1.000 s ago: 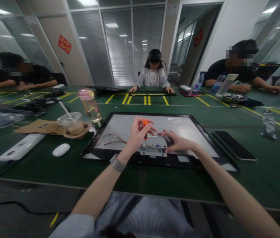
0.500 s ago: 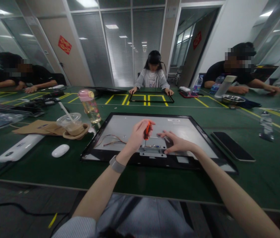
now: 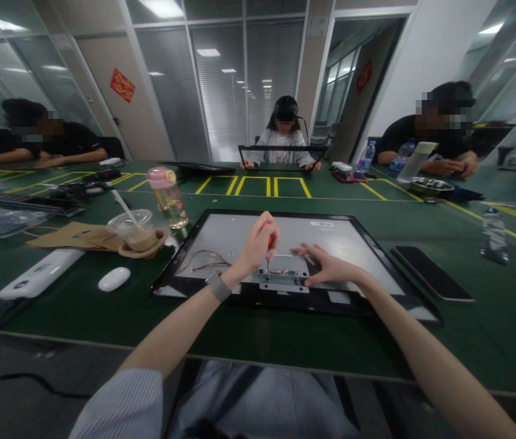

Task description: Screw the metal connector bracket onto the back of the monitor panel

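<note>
A screwdriver [image 3: 270, 239] with an orange handle stands nearly upright in my left hand [image 3: 260, 242], whose fingers are wrapped round it and cover most of the handle. Its thin shaft runs down to the left end of a metal bracket [image 3: 284, 285] with connector ports. The bracket sits on the grey back of a flat display panel [image 3: 258, 228] with a black border. My right hand [image 3: 328, 265] rests at the bracket's right end, thumb and fingers spread apart. Thin cables [image 3: 205, 259] lie on the panel, left of my left hand.
Left of the panel are a pink-lidded bottle [image 3: 169, 198], a plastic cup [image 3: 134, 225], a white mouse-shaped object [image 3: 114, 278] and a white power strip [image 3: 41, 274]. A black phone [image 3: 431, 272] lies to the right. Across the green table [image 3: 331, 353], a person holds a black frame [image 3: 282, 148].
My left hand has turned around the screwdriver, so its handle shows less. My right hand stays at the bracket. The person opposite has tilted the black frame up off the table.
</note>
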The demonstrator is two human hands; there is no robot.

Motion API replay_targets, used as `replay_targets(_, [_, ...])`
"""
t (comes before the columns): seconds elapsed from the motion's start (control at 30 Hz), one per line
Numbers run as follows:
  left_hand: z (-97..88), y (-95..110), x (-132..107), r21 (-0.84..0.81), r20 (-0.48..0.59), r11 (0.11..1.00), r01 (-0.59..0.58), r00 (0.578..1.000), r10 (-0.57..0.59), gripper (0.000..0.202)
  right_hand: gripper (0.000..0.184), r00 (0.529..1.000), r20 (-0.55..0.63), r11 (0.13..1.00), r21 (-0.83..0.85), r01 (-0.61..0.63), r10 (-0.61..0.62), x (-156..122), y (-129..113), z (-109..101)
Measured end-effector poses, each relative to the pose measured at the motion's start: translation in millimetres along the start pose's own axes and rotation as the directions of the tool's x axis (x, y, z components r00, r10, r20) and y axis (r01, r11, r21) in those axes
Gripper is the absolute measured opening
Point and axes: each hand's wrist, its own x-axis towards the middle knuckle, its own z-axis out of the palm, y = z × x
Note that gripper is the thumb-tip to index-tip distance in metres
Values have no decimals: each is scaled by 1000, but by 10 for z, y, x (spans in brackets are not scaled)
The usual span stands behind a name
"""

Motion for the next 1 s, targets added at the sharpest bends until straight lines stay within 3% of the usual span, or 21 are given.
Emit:
replay_targets(0.23, [-86,44,-125,-164,79,986,39,997,-26,31,78,1000,-1,1000,-4,7,-7,3,-3,-8])
replay_targets(0.47, [-199,-13,-86,-56,21,997,-61,998,62,28,83,1000,11,1000,-3,-15,15,-3,-47,-24])
replay_targets(0.7, [-249,-21,-53,-211,-39,977,25,999,-34,38,83,1000,14,1000,-20,2,-2,-10,-76,-37])
replay_targets(0.83, [-199,42,-73,-341,76,930,138,990,-119,33,85,1000,14,1000,-19,-3,3,-2,-67,-34])
replay_targets(1.0, [-150,79,-95,-317,133,929,192,979,-157,23,85,1000,15,1000,-17,-9,10,-2,-65,-33])
